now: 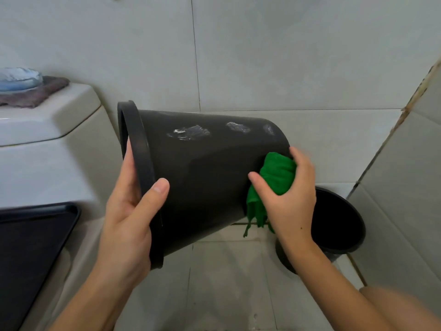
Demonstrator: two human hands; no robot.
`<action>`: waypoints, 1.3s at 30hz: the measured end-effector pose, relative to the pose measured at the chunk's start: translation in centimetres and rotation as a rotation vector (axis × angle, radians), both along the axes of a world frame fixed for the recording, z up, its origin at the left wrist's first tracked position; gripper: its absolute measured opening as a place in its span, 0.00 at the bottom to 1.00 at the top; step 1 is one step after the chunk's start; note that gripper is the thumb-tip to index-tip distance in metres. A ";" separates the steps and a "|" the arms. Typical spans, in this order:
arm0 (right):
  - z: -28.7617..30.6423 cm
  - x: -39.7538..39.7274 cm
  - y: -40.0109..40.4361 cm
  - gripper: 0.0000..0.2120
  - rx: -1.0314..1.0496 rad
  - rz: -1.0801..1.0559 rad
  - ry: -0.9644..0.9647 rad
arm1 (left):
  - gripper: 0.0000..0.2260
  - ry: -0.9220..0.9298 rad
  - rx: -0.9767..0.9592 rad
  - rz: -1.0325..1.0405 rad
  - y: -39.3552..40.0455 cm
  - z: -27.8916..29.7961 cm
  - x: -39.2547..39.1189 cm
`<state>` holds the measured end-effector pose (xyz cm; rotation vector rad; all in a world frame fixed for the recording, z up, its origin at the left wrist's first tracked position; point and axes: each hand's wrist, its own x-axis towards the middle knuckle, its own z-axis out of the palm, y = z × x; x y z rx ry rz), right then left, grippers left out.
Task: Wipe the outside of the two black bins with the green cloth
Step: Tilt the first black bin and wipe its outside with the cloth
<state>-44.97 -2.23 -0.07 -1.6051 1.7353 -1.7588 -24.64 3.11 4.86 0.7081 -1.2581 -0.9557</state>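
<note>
1. Round black plastic bin, held on its side above the floor; likely light and stiff. Left hand grips the rim.
2. Second black bin stands on the floor behind the right wrist.
3. Soft bunched green cloth, clutched in right hand, pressed near the held bin's base.

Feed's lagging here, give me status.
Left hand grips held bin by rim. Right hand presses green cloth near its base. Second bin on floor, untouched. Nothing blocking.

Toilet tank left, second bin right, floor free
</note>
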 end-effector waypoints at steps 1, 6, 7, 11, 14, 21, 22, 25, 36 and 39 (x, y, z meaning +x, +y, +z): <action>0.3 -0.4 -0.3 0.37 0.005 -0.031 -0.049 | 0.30 0.005 0.003 -0.011 0.0 -0.1 0.0; 1.5 -2.5 -1.1 0.13 0.137 0.008 -0.303 | 0.31 -0.014 0.039 -0.014 0.4 -0.2 -0.3; 1.5 -2.6 -1.1 0.11 0.151 0.022 -0.314 | 0.31 -0.014 0.050 -0.015 0.4 -0.2 -0.3; 0.6 -2.0 -1.1 0.13 0.151 -0.015 -0.369 | 0.31 -0.014 0.100 0.017 0.3 0.2 0.0; 0.2 -1.8 -0.9 0.12 0.145 -0.021 -0.391 | 0.30 -0.033 0.168 0.115 -0.1 1.2 1.2; -0.8 -0.8 0.4 0.16 0.092 -0.050 -0.301 | 0.22 0.046 0.402 0.377 -1.3 1.4 1.8; -0.9 -0.7 0.5 0.16 0.088 -0.062 -0.300 | 0.18 0.033 0.398 0.391 -1.2 1.5 1.6; -1.2 -0.7 0.8 0.14 0.077 -0.078 -0.287 | 0.10 -0.076 0.366 0.473 -1.5 1.4 1.4; -1.4 -1.2 1.0 0.11 0.102 -0.094 -0.329 | 0.16 -0.045 0.443 0.317 -1.2 2.0 1.5; -1.4 -1.4 1.1 0.11 0.093 -0.091 -0.323 | 0.20 0.026 0.475 0.254 -1.1 2.4 1.9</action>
